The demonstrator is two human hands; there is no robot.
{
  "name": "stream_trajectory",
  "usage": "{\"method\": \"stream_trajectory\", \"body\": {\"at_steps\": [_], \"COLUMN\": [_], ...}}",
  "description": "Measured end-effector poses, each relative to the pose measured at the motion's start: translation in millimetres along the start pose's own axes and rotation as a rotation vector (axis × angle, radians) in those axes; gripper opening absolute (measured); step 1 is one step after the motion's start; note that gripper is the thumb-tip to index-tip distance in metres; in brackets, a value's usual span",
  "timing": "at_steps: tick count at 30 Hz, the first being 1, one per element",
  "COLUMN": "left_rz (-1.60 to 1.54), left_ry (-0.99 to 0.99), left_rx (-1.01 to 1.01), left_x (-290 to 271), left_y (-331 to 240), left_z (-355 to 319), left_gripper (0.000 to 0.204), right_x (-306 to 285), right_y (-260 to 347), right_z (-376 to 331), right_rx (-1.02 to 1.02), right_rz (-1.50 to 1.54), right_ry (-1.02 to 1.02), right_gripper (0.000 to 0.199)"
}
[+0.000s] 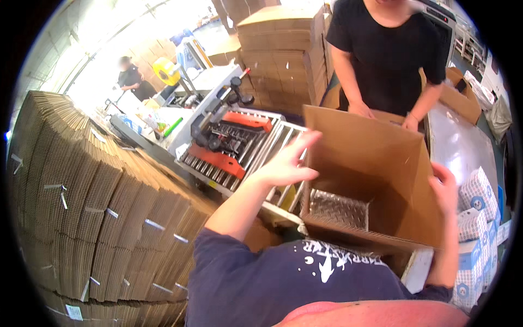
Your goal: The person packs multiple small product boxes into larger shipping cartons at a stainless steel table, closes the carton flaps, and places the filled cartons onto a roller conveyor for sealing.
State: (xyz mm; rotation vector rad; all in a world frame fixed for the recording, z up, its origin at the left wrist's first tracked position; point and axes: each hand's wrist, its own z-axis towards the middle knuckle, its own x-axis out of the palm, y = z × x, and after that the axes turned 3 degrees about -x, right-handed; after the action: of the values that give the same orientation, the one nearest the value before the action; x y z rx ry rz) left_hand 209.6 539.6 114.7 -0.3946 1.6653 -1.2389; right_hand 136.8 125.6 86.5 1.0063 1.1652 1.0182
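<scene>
An upright brown cardboard box (pixel 362 144) stands in front of me with its top side open. Low within its left part shows a silvery, raised-pattern metal surface (pixel 339 210); whether the box has a bottom there I cannot tell. Beside the box's left edge is my left hand (pixel 291 163), slightly blurred, its fingers spread and holding nothing. My right hand (pixel 444 188) lies along the right wall of the box, fingers bent at its edge. Across from me, a co-worker's hands (pixel 362 110) are at the box's far side.
Tall stacks of flattened cardboard (pixel 131 218) fill the left, with another stack (pixel 280 60) at the back. A roller conveyor with a taping machine (pixel 229 141) stands left of the box. Blue-and-white packages (pixel 473 240) and a metal table (pixel 463 141) are at right.
</scene>
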Motion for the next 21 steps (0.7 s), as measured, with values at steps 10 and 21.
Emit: {"method": "stream_trajectory", "body": {"at_steps": [10,21], "left_rz": [0.045,0.473], "left_ry": [1.270,-0.393], "left_rx": [0.227,-0.196], "left_x": [89.6,72.2], "left_y": [4.5,118.0], "left_z": [-10.3,-8.0], "left_gripper": [0.090,0.105], "right_x": [31.1,109.2], "right_y": [-46.8,16.3], "right_z": [-17.8,3.2], "right_rx": [0.223,-0.439], "right_rz": [-0.180,-0.967], "right_ry": [0.892,0.253], "right_gripper": [0.059,0.028]}}
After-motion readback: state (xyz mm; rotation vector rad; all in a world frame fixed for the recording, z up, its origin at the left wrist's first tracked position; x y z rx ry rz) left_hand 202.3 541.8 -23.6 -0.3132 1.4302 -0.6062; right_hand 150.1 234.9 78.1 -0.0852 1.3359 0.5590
